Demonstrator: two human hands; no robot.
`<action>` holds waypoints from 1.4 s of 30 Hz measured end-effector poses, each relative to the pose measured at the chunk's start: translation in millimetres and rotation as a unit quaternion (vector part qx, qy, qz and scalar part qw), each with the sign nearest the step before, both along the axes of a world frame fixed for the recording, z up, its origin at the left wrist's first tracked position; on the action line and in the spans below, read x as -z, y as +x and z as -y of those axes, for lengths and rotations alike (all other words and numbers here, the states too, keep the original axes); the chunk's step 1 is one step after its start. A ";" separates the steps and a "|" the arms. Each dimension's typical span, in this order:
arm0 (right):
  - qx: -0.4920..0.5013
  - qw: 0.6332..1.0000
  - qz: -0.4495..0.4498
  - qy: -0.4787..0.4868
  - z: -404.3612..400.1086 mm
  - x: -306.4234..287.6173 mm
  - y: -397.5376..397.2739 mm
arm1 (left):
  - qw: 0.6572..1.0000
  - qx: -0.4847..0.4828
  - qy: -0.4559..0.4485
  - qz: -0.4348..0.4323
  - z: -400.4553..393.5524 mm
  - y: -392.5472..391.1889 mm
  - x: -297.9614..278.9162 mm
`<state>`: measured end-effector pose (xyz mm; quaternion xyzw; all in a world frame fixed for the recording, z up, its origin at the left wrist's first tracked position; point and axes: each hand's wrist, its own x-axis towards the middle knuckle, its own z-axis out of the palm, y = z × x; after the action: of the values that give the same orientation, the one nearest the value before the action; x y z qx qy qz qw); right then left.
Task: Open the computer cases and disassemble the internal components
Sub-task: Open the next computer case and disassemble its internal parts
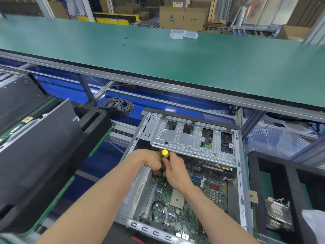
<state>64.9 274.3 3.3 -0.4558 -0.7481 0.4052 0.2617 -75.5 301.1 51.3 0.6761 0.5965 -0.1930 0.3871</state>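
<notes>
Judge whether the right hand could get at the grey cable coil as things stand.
Probably yes: the cable coil lies uncovered beyond the open case. But the right hand holds the yellow-capped screwdriver, so it isn't free.

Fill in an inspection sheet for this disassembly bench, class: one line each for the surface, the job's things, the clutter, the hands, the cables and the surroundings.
Surface: green bench top runs above; blue conveyor level lies below it.
Job's things: open computer case, lid off, motherboard exposed, drive cage in place, power supply at its left side.
Clutter: two clear plastic boxes and small dark bits on the bench top.
Hands: left hand and right hand meet around a yellow-capped screwdriver inside the case.
Cables: grey cable coil behind the case.
Surroundings: black foam trays on both sides, cardboard boxes beyond.
</notes>
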 end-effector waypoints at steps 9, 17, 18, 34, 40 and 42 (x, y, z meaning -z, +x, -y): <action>-0.007 0.999 -0.022 0.044 -3.8 0.3 8.2 | 0.980 -0.072 0.183 0.018 35.7 -10.2 -28.8; -0.017 0.997 -0.016 0.072 -3.5 2.2 10.2 | 0.834 -0.002 0.527 0.163 62.2 -2.5 -30.5; -0.017 0.997 -0.016 0.069 -3.6 2.6 10.3 | 0.823 -0.002 0.545 0.161 61.6 -0.2 -29.7; 0.026 0.993 0.028 0.113 -7.6 7.4 1.2 | 0.804 -0.046 0.574 0.151 70.9 -0.8 -13.7; 0.027 0.992 0.060 0.106 -8.9 12.5 -0.6 | 0.789 -0.082 0.597 0.122 68.8 2.2 -15.9; 0.042 0.990 0.067 0.113 -10.0 14.0 -0.2 | 0.791 -0.086 0.595 0.115 68.3 2.1 -15.2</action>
<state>64.7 284.4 -10.8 -0.4804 -0.7852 0.2748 0.2778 -73.4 232.8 66.5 0.7358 0.6005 0.3128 -0.0108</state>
